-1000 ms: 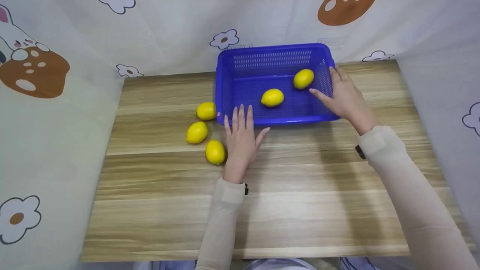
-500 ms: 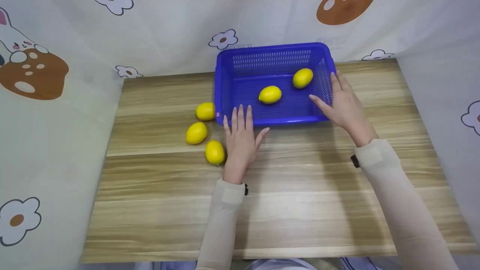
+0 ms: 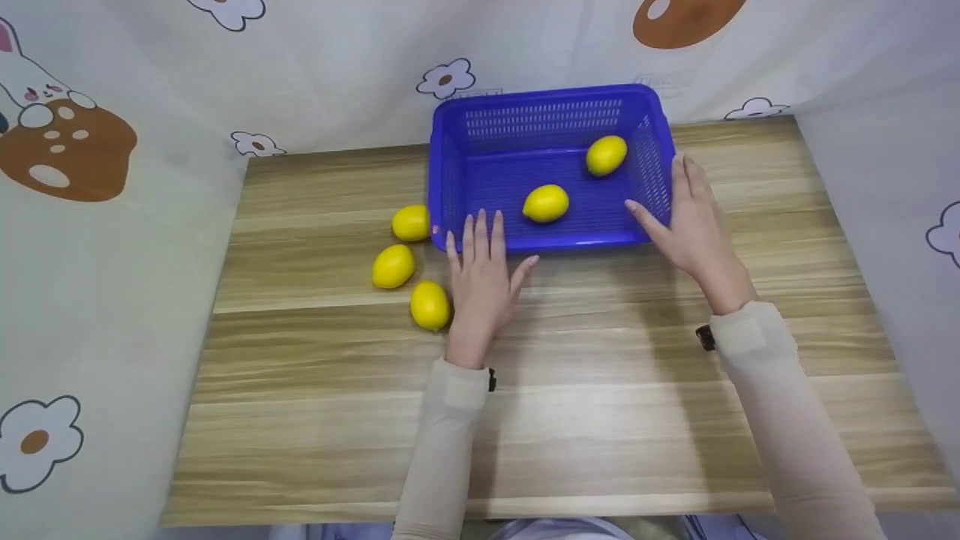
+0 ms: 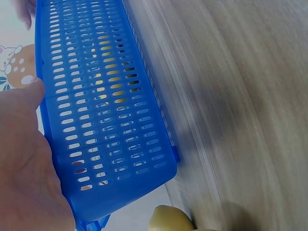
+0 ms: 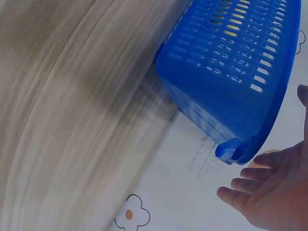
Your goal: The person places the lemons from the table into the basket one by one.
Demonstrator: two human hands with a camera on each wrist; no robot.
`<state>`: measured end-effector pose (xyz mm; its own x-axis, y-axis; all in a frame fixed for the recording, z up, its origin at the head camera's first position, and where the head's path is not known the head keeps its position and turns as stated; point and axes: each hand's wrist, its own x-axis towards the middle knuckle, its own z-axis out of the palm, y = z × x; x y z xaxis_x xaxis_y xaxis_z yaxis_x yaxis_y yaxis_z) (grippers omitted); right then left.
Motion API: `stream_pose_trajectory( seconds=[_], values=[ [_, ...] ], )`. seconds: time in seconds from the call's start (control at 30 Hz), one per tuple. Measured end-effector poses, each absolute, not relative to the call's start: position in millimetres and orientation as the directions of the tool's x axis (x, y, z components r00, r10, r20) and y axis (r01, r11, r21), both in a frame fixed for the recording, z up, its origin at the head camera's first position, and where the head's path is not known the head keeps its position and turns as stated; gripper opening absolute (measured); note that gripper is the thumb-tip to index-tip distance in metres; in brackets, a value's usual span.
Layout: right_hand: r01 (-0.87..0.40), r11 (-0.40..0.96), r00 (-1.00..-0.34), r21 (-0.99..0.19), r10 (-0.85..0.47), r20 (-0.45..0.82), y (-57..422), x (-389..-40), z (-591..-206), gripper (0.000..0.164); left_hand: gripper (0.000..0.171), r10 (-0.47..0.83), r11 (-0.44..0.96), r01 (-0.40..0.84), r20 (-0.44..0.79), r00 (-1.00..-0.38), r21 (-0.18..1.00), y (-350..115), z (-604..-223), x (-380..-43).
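Observation:
A blue plastic basket with slotted walls stands at the back of the wooden table. Two lemons lie inside: one lemon near the middle, another lemon toward the right back. My left hand rests with straight, spread fingers over the basket's front rim, close to its left corner. At the right end, my right hand is beside the basket's wall, thumb toward the front rim and fingers extended; the right wrist view shows a small gap between its fingertips and the rim. Neither hand grips anything.
Left of the basket, three loose lemons sit on the table: a lemon against the basket's left side, a lemon below it, and a lemon close to my left hand. A printed curtain hangs behind the table.
My right hand has slid toward me and slightly right along the basket's end. The middle lemon in the basket rolled back a little, then forward again. My left hand has stayed put.

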<state>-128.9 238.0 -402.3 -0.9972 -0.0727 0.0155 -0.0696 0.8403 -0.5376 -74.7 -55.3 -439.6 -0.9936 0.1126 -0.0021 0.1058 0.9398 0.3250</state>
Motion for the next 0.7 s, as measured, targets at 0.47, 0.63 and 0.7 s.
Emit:
stream_pose_trajectory(
  seconds=[0.47,0.63,0.7],
  values=[
    [-0.082,0.864,-0.996,-0.497,-0.062,0.057,236,-114,-419,0.098,0.085,0.114,0.939,0.108,0.002,-0.994,0.325,-56,-436,-74],
    [-0.063,0.877,-0.998,-0.476,-0.048,0.045,235,-113,-425,0.1,0.085,0.113,0.939,0.107,0.0,-0.994,0.326,-56,-436,-73],
    [-0.053,0.886,-0.998,-0.461,-0.041,0.036,234,-112,-426,0.102,0.084,0.113,0.939,0.107,0.0,-0.994,0.328,-56,-435,-73]
  ],
)
